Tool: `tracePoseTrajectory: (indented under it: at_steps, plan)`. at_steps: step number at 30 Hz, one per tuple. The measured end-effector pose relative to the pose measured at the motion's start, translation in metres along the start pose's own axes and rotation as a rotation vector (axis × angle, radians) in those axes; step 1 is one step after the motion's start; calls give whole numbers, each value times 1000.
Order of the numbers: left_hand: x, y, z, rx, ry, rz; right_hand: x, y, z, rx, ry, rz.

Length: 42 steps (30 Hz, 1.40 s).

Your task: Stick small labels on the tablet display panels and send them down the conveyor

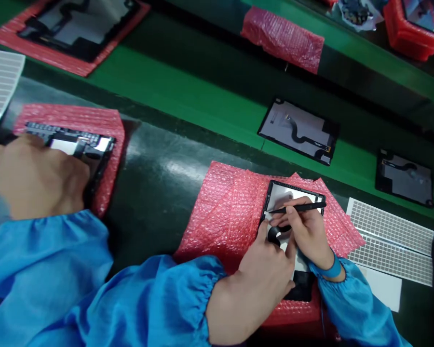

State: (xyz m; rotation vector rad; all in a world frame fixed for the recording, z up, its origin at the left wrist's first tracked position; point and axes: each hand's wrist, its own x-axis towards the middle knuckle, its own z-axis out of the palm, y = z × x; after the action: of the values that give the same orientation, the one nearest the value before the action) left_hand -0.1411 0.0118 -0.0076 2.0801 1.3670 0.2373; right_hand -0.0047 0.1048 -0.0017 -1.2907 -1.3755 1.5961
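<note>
In front of me a tablet screen lies back side up, with a black frame and a pale backing. My left hand lies across it, its index finger at the screen's left edge and other fingers bent over the middle, holding it. Between those fingers a black flex cable shows in part. Black tweezers are pinched in my right hand, above the screen. Their tip points left and meets or hovers at the left edge; I cannot tell which. Pink bubble wrap lies under the screen.
At left a co-worker's hand works over another tablet part on bubble wrap. Screens with flex cables lie on the green ledge. Sticker sheets sit at right. A red stack stands upper right.
</note>
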Motion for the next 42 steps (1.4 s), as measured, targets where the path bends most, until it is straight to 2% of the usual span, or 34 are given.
tracePoseTrajectory:
  at_steps: [9, 17, 23, 27, 29, 33, 35, 38, 42]
  plan:
    - [4, 4, -14, 78, 3, 29, 0, -1, 1, -8, 15, 1]
    - [11, -14, -36, 22, 33, 145, 0, 1, 0, -32, -8, 13]
    - [20, -14, -44, 11, -21, 168, 3, 4, 3, 50, 98, 12]
    - [25, -5, -66, 81, -73, 215, 7, 6, 4, 167, 126, -53]
    - [22, -4, -78, 143, -81, 141, 6, 5, 2, 241, 167, -91]
    - [9, -24, -85, 298, -9, -283, -9, -1, -17, 328, 258, -163]
    - [6, -39, -82, 236, 27, -346, -22, -1, -32, 302, 280, -180]
    - [8, -52, -74, -31, 81, -277, -42, 9, -56, 239, 319, -170]
    - [17, -41, -65, -401, 248, -196, -56, 35, -76, 191, 381, -142]
